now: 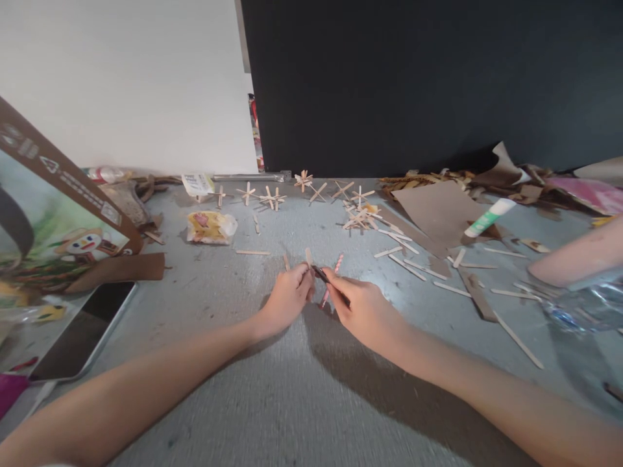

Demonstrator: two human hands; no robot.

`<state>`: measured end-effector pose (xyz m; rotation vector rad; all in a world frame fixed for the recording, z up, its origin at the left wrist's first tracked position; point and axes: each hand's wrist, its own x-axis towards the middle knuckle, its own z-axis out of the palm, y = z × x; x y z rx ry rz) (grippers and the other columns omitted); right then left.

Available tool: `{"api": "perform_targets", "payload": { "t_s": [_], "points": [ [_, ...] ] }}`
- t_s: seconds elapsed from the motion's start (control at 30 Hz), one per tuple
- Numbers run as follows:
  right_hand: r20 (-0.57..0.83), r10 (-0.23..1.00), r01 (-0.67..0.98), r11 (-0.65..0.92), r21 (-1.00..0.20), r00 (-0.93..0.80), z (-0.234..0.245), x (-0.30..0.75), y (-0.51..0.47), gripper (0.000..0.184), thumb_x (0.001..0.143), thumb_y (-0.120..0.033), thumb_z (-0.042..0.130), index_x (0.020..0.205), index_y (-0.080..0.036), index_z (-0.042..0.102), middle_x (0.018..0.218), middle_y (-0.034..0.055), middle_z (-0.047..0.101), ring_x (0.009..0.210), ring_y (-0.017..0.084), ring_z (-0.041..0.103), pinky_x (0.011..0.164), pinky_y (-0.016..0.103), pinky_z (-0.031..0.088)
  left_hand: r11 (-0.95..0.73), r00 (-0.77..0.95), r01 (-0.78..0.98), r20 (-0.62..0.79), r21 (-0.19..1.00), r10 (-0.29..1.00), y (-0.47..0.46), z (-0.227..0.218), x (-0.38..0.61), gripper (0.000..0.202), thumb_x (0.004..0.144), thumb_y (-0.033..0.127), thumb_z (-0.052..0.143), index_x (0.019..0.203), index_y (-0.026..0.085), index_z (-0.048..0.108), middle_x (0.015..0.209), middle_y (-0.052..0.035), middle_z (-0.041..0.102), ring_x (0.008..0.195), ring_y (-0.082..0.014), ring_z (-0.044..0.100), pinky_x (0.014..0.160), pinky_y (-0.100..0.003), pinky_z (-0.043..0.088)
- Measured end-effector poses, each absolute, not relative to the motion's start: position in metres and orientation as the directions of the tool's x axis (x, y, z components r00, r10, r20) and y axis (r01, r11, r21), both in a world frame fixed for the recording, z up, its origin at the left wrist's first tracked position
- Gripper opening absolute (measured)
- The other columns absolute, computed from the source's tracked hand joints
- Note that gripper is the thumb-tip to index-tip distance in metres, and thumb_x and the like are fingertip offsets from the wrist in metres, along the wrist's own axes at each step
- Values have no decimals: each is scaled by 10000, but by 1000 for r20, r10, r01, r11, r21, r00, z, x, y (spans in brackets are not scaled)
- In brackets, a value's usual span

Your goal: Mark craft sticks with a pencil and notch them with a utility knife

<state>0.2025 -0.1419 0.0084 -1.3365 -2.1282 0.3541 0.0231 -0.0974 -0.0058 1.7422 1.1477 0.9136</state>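
Observation:
My left hand (291, 292), closed, pinches a wooden craft stick (308, 255) whose pale tip points up past the fingers. My right hand (363, 301) is wrapped round a slim dark tool (320, 274); its front end meets the stick close to my left fingertips. I cannot make out the tool's exact kind. Under the right fingers lies a pink-and-white striped stick-like thing (339, 262), partly hidden. Another stick end (286, 261) shows just behind my left hand. Farther back stand crossed craft-stick pieces (276, 198), with a heap of sticks (361, 218) to their right.
Loose sticks (409, 266) scatter on the right, near a green-and-white tube (489, 217), brown cardboard (433, 214), a clear plastic bottle (591, 306) and another person's bare arm (579, 253). At left are a phone (87, 331), a printed bag (63, 201) and a yellow packet (210, 227).

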Motion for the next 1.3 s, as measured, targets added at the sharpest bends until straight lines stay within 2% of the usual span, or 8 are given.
{"api": "perform_targets", "payload": {
  "t_s": [0.17,0.33,0.5,0.7,0.8,1.03,1.17,1.3],
  "points": [
    [272,925,620,379,-687,-264,9,202,-139,434,995,-269,452,1314,-111,699,655,30,648,443,100,439,476,240,366,-190,322,313,85,931,943,-96,-7,22,298,957,350,429,687,224,431,509,52,473,471,-97,410,512,-234,324],
    [-50,972,365,39,-930,-231,9,198,-139,519,1009,-354,466,1466,-139,584,636,-34,564,354,86,463,338,209,370,-175,318,300,75,938,945,-96,-7,22,306,962,404,436,720,219,457,508,57,472,454,-91,394,491,-226,311],
    [-122,961,125,-93,-988,-250,11,195,-140,493,987,-389,538,1420,-160,598,716,-30,595,365,80,518,297,192,404,-174,310,292,79,940,948,-96,-6,23,285,963,398,440,751,212,488,513,61,465,450,-88,396,478,-217,310],
    [-179,945,1,-186,-983,-273,17,193,-139,407,962,-428,558,1230,-140,663,670,-37,606,337,85,510,280,201,382,-201,310,267,113,943,944,-96,-8,24,285,971,361,425,725,218,449,516,62,459,450,-87,400,473,-213,320],
    [-153,948,1,-159,-987,-277,14,193,-137,397,954,-447,572,1193,-149,680,685,-32,608,356,86,516,290,207,386,-229,300,289,139,930,944,-95,-8,24,295,973,342,417,704,221,430,521,53,483,457,-88,420,481,-217,330],
    [8,975,142,41,-989,-224,2,201,-134,483,982,-495,552,1334,-176,639,719,-14,632,410,85,480,350,213,374,-184,312,274,93,944,946,-95,-9,23,302,989,418,400,804,210,518,510,64,473,450,-97,410,478,-225,325],
    [179,968,251,220,-943,-177,1,204,-134,366,1000,-513,523,1129,-209,680,645,-18,576,445,110,462,415,241,383,-175,311,261,89,950,946,-98,-4,23,293,976,416,440,814,201,555,516,61,465,464,-98,408,481,-227,325],
    [188,970,250,222,-943,-152,-2,206,-131,330,1003,-546,498,926,-244,607,606,-21,542,445,129,458,434,257,390,-165,326,238,82,957,942,-99,-1,23,351,982,492,437,858,196,578,496,73,425,441,-95,374,465,-229,308]
  ]
}}
